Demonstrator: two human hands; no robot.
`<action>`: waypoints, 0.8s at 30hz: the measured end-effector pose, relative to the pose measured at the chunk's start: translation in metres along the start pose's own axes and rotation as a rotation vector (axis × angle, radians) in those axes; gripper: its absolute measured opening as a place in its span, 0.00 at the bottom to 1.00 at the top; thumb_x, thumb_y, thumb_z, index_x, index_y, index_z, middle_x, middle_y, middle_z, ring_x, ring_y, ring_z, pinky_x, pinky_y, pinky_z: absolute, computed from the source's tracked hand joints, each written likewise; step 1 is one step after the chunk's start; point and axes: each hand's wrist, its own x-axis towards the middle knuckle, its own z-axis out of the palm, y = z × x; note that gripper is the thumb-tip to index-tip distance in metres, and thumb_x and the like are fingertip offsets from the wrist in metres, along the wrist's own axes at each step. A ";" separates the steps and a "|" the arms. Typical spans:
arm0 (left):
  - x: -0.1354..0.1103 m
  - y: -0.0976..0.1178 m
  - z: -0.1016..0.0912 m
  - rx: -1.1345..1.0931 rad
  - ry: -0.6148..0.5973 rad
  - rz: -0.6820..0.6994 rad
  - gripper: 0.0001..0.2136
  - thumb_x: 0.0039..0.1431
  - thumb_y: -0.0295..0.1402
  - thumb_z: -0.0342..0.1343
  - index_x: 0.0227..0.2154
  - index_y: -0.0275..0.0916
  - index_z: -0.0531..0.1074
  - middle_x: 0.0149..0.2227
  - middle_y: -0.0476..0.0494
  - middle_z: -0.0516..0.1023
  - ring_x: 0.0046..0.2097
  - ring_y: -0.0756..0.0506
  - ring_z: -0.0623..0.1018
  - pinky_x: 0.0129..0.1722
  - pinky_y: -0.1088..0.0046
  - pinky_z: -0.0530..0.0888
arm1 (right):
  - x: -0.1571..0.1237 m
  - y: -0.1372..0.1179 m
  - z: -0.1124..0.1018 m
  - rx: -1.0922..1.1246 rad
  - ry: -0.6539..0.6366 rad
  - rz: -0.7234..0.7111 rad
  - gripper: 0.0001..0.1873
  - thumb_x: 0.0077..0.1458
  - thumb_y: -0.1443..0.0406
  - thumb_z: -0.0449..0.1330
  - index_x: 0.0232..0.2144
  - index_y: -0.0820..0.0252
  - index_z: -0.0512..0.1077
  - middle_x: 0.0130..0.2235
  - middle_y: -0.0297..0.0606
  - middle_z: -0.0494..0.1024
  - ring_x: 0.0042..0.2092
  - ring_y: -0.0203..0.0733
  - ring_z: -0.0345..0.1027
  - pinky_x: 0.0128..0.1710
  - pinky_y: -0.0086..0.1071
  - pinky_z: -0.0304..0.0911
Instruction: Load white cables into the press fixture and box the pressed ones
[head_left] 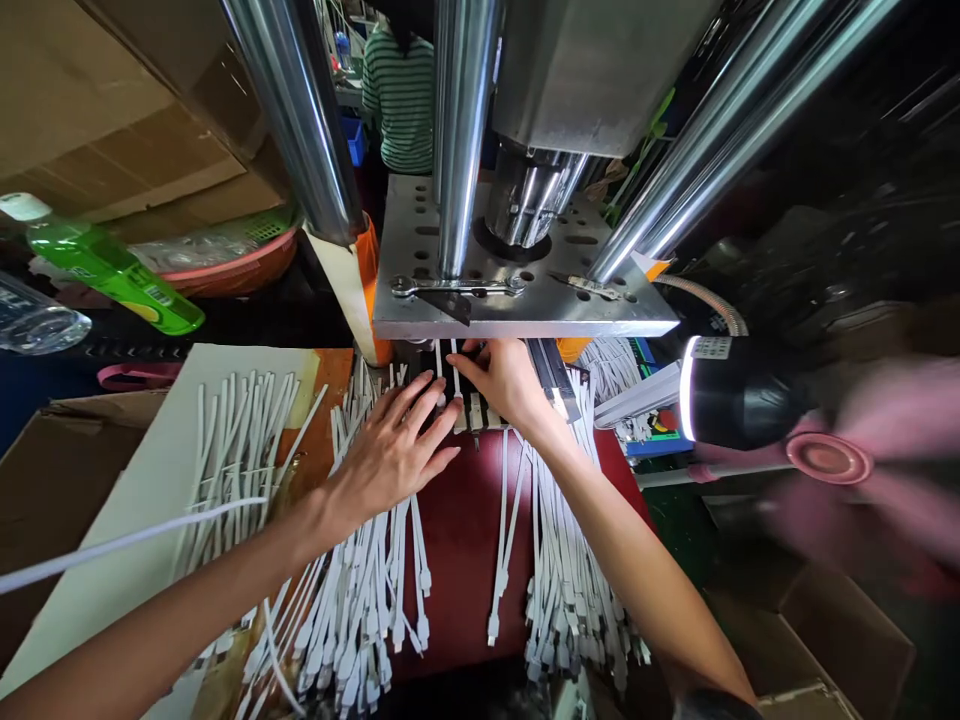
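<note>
My left hand (401, 440) lies palm down over the slotted metal mould (476, 412), fingers stretched and apart, fingertips at the flat white cables in its slots. Under the press plate (525, 327) my right hand (504, 378) reaches in from the right. Its thumb and forefinger come together at a white cable (455, 372) there; the other fingers are partly hidden. Many white cables with plugs (367, 600) hang in a bunch below my left hand. Another bunch of white cables (559, 560) hangs beside my right forearm.
Steel columns (461, 140) and a piston rod (525, 195) rise above the plate. A wrench (457, 287) lies on it. To the right are a lamp (739, 392) and a spinning pink fan (830, 458). More cables (244, 430) lie on a white board at left, near a green bottle (112, 270).
</note>
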 end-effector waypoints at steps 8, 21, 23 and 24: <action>0.017 0.004 -0.008 -0.094 -0.079 -0.152 0.30 0.73 0.45 0.47 0.67 0.26 0.62 0.70 0.22 0.64 0.72 0.28 0.61 0.70 0.38 0.56 | -0.036 -0.032 -0.016 -0.597 -0.280 -0.076 0.29 0.67 0.73 0.51 0.68 0.56 0.66 0.49 0.51 0.74 0.44 0.49 0.71 0.45 0.39 0.68; 0.082 -0.065 0.012 -0.087 -0.032 -0.180 0.19 0.74 0.37 0.43 0.44 0.31 0.77 0.39 0.33 0.84 0.45 0.37 0.82 0.52 0.56 0.74 | 0.007 -0.031 -0.012 -0.530 -0.178 -0.041 0.18 0.67 0.76 0.51 0.54 0.66 0.73 0.50 0.52 0.79 0.43 0.45 0.72 0.41 0.35 0.60; 0.072 -0.063 0.005 -0.094 -0.018 -0.192 0.18 0.74 0.37 0.42 0.44 0.33 0.76 0.41 0.34 0.83 0.45 0.38 0.82 0.51 0.59 0.74 | -0.028 -0.040 -0.017 -0.517 -0.121 -0.001 0.15 0.69 0.73 0.50 0.53 0.66 0.72 0.49 0.52 0.79 0.40 0.43 0.72 0.38 0.34 0.59; 0.060 -0.057 -0.001 -0.084 -0.006 -0.218 0.18 0.74 0.37 0.42 0.44 0.34 0.76 0.42 0.34 0.83 0.45 0.38 0.81 0.49 0.60 0.75 | -0.052 -0.045 -0.016 -0.511 -0.104 0.038 0.13 0.70 0.70 0.50 0.50 0.65 0.72 0.46 0.51 0.79 0.36 0.43 0.71 0.34 0.35 0.59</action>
